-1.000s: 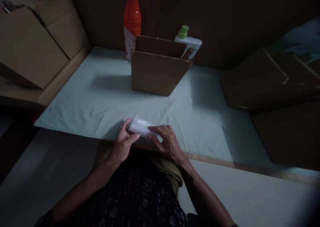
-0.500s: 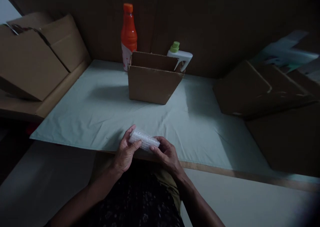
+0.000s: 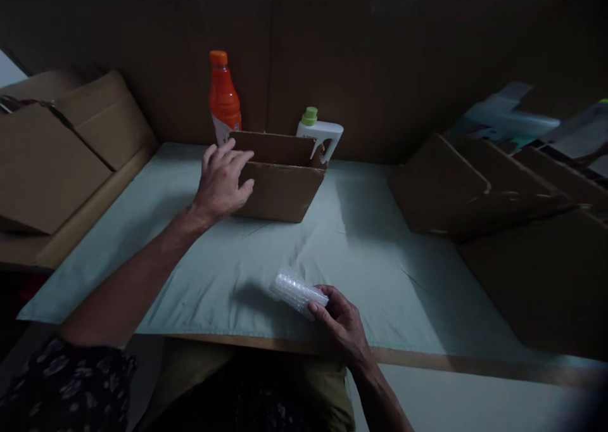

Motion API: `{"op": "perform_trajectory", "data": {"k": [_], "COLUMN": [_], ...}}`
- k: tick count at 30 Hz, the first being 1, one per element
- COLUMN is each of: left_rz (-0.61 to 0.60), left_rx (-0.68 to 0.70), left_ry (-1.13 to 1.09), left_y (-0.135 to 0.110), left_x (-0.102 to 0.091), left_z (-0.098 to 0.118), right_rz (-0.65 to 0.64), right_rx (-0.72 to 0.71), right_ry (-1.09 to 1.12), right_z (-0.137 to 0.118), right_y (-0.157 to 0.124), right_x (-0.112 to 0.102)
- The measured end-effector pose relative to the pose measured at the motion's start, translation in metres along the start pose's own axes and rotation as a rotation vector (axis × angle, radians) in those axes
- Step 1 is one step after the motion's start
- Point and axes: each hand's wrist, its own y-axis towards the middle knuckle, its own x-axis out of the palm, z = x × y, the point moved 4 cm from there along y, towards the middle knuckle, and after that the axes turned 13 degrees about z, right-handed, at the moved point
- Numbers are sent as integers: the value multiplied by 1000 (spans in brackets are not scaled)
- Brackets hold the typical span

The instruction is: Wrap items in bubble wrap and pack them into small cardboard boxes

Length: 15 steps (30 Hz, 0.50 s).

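My right hand (image 3: 339, 315) grips one end of a roll of bubble wrap (image 3: 297, 291) over the front of the cloth-covered table. Whether anything is wrapped inside it, I cannot tell. Farther forward, my left hand (image 3: 223, 182) is raised with its fingers apart, holding nothing. It hovers at the left end of an open cardboard box (image 3: 280, 191), in front of its side; contact is unclear. Behind that box stands an orange bottle (image 3: 225, 96) with an orange cap, its lower part hidden. A white bottle (image 3: 323, 131) with a green cap shows at the box's right end.
Slanted cardboard boxes (image 3: 52, 159) lean at the left edge. More cardboard boxes (image 3: 532, 280) stand at the right, holding a pale translucent bottle (image 3: 503, 118). A light green cloth (image 3: 361, 261) covers the table, and a dark brown panel (image 3: 356, 58) rises behind.
My left hand has let go of the bubble wrap roll and reached forward to the box. My right hand keeps hold of the roll. The view has shifted.
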Motion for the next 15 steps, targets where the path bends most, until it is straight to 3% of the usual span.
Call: {"op": "perform_trajectory", "data": {"k": [2, 5, 11, 15], "left_rz": [-82, -103, -19, -30], "left_rx": [-27, 7, 130, 137], "left_ry": [18, -7, -82, -118], "left_y": [11, 11, -38, -77], "left_x": [10, 4, -48, -82], "left_z": [-8, -5, 33, 53], "right_rz": [23, 70, 229, 364], "right_rx": [-2, -32, -147, -204], "right_ry": [-9, -32, -102, -94], "right_z": [2, -2, -30, -69], "right_y": [3, 9, 20, 18], "right_x": [-9, -26, -78, -108]}}
